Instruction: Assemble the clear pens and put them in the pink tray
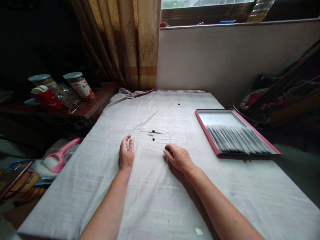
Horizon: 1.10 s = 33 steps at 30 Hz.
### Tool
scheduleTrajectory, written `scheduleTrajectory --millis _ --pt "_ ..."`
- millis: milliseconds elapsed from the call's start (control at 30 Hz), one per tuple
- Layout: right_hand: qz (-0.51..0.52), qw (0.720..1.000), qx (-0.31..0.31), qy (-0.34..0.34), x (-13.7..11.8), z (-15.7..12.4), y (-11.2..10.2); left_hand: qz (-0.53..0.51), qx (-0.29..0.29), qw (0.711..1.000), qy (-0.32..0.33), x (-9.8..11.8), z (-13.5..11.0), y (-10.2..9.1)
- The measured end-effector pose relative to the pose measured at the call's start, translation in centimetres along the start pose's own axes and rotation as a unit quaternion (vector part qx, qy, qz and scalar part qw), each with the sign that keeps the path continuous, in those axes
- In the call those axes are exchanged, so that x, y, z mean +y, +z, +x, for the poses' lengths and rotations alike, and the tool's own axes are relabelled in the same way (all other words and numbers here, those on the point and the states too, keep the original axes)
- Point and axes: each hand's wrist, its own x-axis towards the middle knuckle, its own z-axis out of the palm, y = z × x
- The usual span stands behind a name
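Note:
My right hand (178, 156) pinches one end of a thin clear tube (154, 145), which looks like a pen barrel, just above the white cloth. To the left, my left hand (126, 153) rests on its side on the cloth, thumb and forefinger apart, with nothing visible between them. Small pen parts lie between and beyond the hands: a slim dark-tipped refill (156, 133), a short clear piece (150, 134), and a small black piece (153, 139). Another black bit touches or lies just behind the refill; I cannot tell which.
A shallow pink-edged box (206, 134) on the right holds many clear pens (237, 140) with black ends. A tiny red piece (179, 104) lies toward the back, a white scrap (199, 231) near the front. Jars (81, 86) stand on a side table at left.

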Motion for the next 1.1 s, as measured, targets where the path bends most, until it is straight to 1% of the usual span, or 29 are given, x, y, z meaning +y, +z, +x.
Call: scheduleTrajectory --millis 33,100,133,167,200,233,267,300,333,367,400,433,467,500,533,567,600,633,667,733,800,900,1000,1033,1067,1100 --pt "0.022 1.0 0.012 0.009 0.1 0.1 0.2 0.007 -0.011 1.0 0.005 0.0 -0.2 0.6" --pt "0.072 0.996 0.037 0.023 0.2 0.4 0.6 -0.001 -0.022 1.0 -0.009 0.4 -0.4 2.0" --pt "0.098 0.993 0.051 0.028 0.2 0.5 0.8 -0.002 -0.022 1.0 -0.012 0.9 -0.5 2.8" --pt "0.124 0.99 0.065 0.033 0.3 0.7 0.9 0.003 -0.014 1.0 -0.001 1.5 -0.5 3.4" --pt "0.149 0.985 0.077 0.037 0.4 0.8 0.9 0.014 -0.025 0.999 0.038 2.2 -0.6 4.0" --pt "0.17 0.981 0.087 0.037 0.5 1.0 0.9 0.032 -0.052 0.993 0.098 2.9 -0.7 4.3" --pt "0.191 0.976 0.096 0.033 0.6 1.1 0.9 0.06 -0.102 0.98 0.162 3.6 -0.8 4.5" --pt "0.21 0.972 0.103 0.026 0.8 1.4 0.7 0.097 -0.157 0.959 0.216 4.1 -0.9 4.4" --pt "0.231 0.967 0.105 0.018 1.0 1.6 0.6 0.137 -0.204 0.936 0.253 4.6 -1.1 4.2" --pt "0.255 0.962 0.1 0.009 1.1 1.9 0.4 0.175 -0.236 0.916 0.275 4.9 -1.2 3.9" --pt "0.28 0.956 0.087 0.002 1.3 2.3 0.2 0.209 -0.254 0.902 0.279 4.9 -1.3 3.5" --pt "0.306 0.949 0.07 -0.003 1.4 2.8 0.1 0.235 -0.264 0.894 0.274 4.8 -1.3 3.0" --pt "0.327 0.943 0.056 -0.003 1.6 3.4 0.0 0.25 -0.264 0.894 0.261 4.6 -1.4 2.5" --pt "0.334 0.941 0.051 0.0 1.6 4.0 -0.2 0.256 -0.256 0.9 0.244 4.2 -1.5 2.0" --pt "0.32 0.946 0.055 0.003 1.6 4.8 -0.3 0.252 -0.243 0.909 0.226 3.8 -1.6 1.6" --pt "0.282 0.957 0.064 0.007 1.4 5.6 -0.4 0.241 -0.225 0.921 0.207 3.3 -1.7 1.2" --pt "0.219 0.973 0.071 0.007 1.2 6.4 -0.4 0.227 -0.207 0.933 0.188 2.9 -1.8 0.9" --pt "0.14 0.988 0.067 0.007 0.8 7.2 -0.5 0.211 -0.192 0.943 0.172 2.5 -1.9 0.8" --pt "0.056 0.997 0.049 0.005 0.4 8.1 -0.5 0.195 -0.18 0.951 0.157 2.2 -2.1 0.6" --pt "-0.075 0.997 -0.005 0.002 -0.6 9.6 -0.4 0.168 -0.167 0.962 0.136 1.8 -2.2 0.6" --pt "-0.131 0.99 -0.046 0.006 -1.6 10.9 -0.3 0.143 -0.159 0.969 0.12 1.6 -2.1 0.6" --pt "-0.134 0.989 -0.067 0.009 -2.3 11.8 -0.3 0.113 -0.157 0.976 0.101 1.4 -1.8 0.7" --pt "-0.122 0.99 -0.072 0.003 -2.1 11.5 -0.9 0.084 -0.149 0.981 0.087 1.2 -1.6 0.6" --pt "-0.11 0.992 -0.065 0.002 -2.0 11.1 -1.3 0.074 -0.147 0.983 0.084 1.2 -1.6 0.6" --pt "-0.071 0.996 -0.051 0.004 -1.9 10.6 -1.6 0.066 -0.146 0.983 0.085 1.2 -1.7 0.6" --pt "-0.003 0.999 -0.031 0.011 -1.8 10.1 -1.9 0.061 -0.146 0.983 0.088 1.3 -1.7 0.6"
